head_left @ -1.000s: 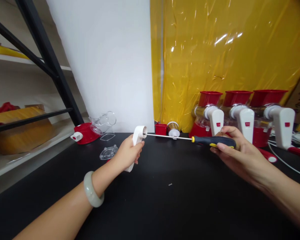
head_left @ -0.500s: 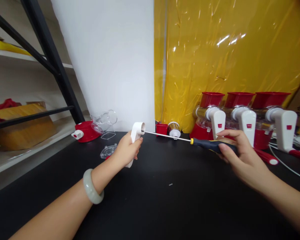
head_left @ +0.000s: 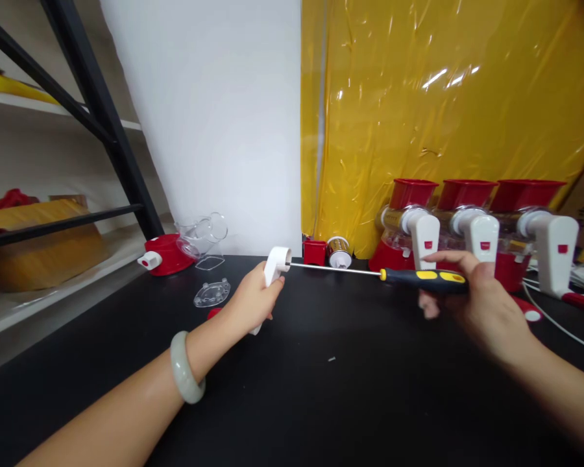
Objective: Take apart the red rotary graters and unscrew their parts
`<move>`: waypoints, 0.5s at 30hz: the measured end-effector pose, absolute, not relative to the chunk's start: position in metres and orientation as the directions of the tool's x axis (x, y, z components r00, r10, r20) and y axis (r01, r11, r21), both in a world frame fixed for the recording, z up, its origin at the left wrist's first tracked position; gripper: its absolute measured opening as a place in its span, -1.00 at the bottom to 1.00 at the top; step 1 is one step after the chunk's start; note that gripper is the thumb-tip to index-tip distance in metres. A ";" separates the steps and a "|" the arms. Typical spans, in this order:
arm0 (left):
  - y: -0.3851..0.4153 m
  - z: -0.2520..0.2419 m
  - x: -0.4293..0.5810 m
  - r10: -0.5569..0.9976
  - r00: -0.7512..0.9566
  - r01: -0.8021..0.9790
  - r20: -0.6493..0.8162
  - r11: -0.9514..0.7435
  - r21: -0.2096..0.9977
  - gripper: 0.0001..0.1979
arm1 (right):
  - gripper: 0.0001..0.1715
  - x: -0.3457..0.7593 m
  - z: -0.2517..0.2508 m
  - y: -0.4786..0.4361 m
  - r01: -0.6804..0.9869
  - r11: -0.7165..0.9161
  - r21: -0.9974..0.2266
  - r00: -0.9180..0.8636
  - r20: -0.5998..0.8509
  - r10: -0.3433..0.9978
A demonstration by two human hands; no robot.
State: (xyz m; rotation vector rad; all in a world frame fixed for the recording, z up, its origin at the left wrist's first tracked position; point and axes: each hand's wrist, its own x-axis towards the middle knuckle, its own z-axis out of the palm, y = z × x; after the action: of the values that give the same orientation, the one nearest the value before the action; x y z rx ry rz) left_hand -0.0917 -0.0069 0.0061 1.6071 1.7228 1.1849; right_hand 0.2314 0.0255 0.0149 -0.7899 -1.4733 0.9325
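Observation:
My left hand (head_left: 260, 295) is closed around a white plastic crank handle (head_left: 275, 261), whose round hollow end faces right. Part of the crank is hidden behind my fingers, and a bit of red (head_left: 214, 312) shows beside my wrist. In my right hand (head_left: 486, 305) is a screwdriver (head_left: 421, 279) with a black and yellow grip, lying about level. Its thin shaft runs left and the tip enters the crank's round opening, so the tip itself is hidden. The right fingers are slightly blurred around the grip, the index finger stretched along its top.
Several red and white rotary graters (head_left: 413, 220) stand at the right. Along the back are a red box-like part (head_left: 315, 253) and a grater drum (head_left: 339, 251). Left lie a red base (head_left: 168, 254), a clear housing (head_left: 202, 235) and a clear plate (head_left: 212, 293). A small scrap (head_left: 331, 359) lies in front.
The crank and the screwdriver have shifted a little right and down. The screwdriver's grip has turned, showing its yellow patches, and my right fingers have changed their hold.

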 end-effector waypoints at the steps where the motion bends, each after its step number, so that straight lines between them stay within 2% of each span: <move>1: -0.007 0.005 -0.092 0.967 -0.173 0.527 0.187 -0.070 0.847 -0.86 | -0.44 0.233 0.015 0.026 0.066 0.457 -0.887 -0.095 0.450 0.888; 3: -0.007 0.004 -0.092 0.971 -0.168 0.507 0.169 -0.062 0.860 -0.84 | -0.58 0.236 0.014 0.026 0.181 0.482 -0.857 -0.053 0.481 0.875; 5: -0.007 0.006 -0.091 0.971 -0.173 0.480 0.162 -0.060 0.875 -0.84 | -0.64 0.238 0.012 0.025 0.149 0.541 -0.828 -0.034 0.542 0.840; 7: -0.007 0.009 -0.090 0.971 -0.182 0.449 0.154 -0.057 0.892 -0.85 | -0.54 0.239 0.011 0.024 0.044 0.554 -0.832 -0.058 0.551 0.832; 11: -0.008 0.014 -0.089 0.974 -0.195 0.387 0.119 -0.035 0.922 -0.85 | -0.30 0.236 0.014 0.022 -0.180 0.397 -0.900 -0.142 0.424 0.895; 13: -0.008 0.014 -0.088 0.974 -0.195 0.373 0.113 -0.032 0.927 -0.84 | -0.28 0.234 0.015 0.022 -0.237 0.351 -0.906 -0.148 0.391 0.908; 15: -0.008 0.013 -0.088 0.974 -0.193 0.378 0.115 -0.034 0.925 -0.84 | -0.37 0.233 0.015 0.022 -0.237 0.369 -0.899 -0.131 0.406 0.905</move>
State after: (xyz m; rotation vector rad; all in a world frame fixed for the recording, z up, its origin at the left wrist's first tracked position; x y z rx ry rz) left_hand -0.0880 -0.0078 0.0128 1.4410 1.6206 1.2226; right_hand 0.2330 0.0225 0.0154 -0.6724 -1.3432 1.1201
